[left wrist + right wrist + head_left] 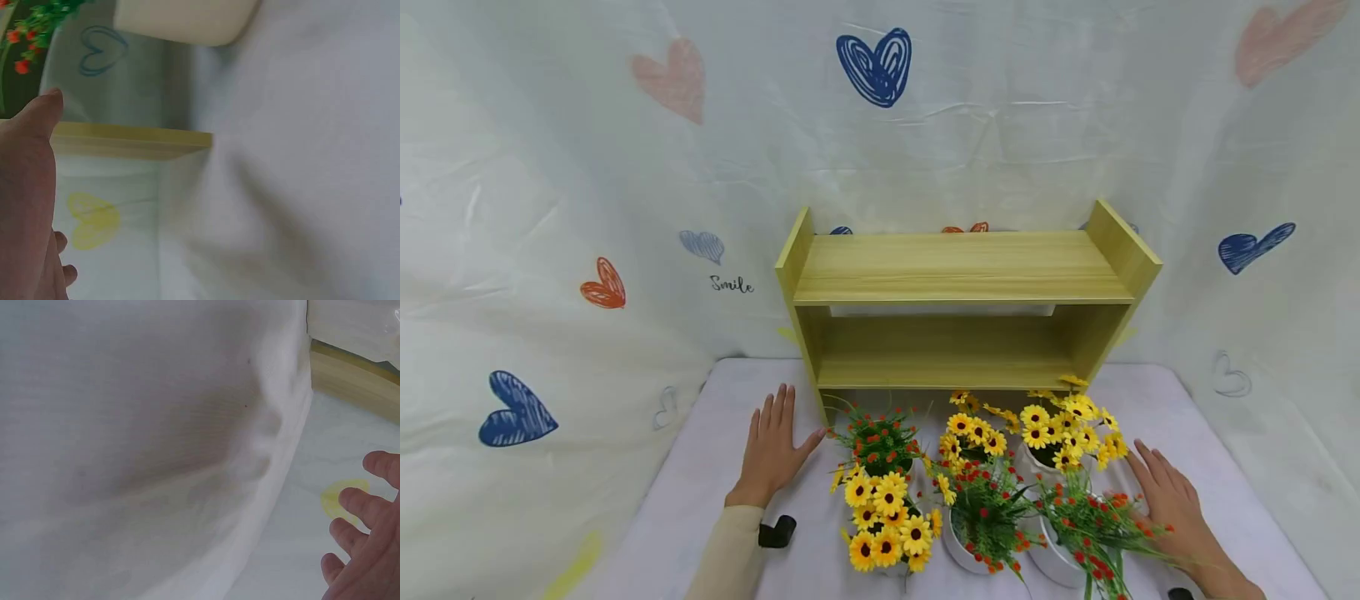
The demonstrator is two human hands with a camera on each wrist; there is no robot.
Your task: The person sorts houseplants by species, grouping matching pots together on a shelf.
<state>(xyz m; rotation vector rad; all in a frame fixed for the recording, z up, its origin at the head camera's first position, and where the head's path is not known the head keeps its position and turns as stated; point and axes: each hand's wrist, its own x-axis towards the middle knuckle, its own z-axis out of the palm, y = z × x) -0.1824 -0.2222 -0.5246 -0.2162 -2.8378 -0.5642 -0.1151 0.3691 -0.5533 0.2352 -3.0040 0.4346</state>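
To the left of a group of potted artificial flowers, my left hand is held over the white cloth with straight fingers and thumb spread, holding nothing. Nearest its thumb is a pot of red flowers; a pot of yellow flowers stands in front of that one. On the other side, my right hand is spread and holds nothing. Leaves of a red-flowered plant partly overlap it in the head view, and yellow flowers stand just to its left. The right wrist view shows its extended fingers.
A two-tier wooden shelf stands behind the pots, its boards bare. More yellow flowers and a red-flowered pot fill the middle of the group. A white curtain printed with hearts hangs around the cloth-covered table.
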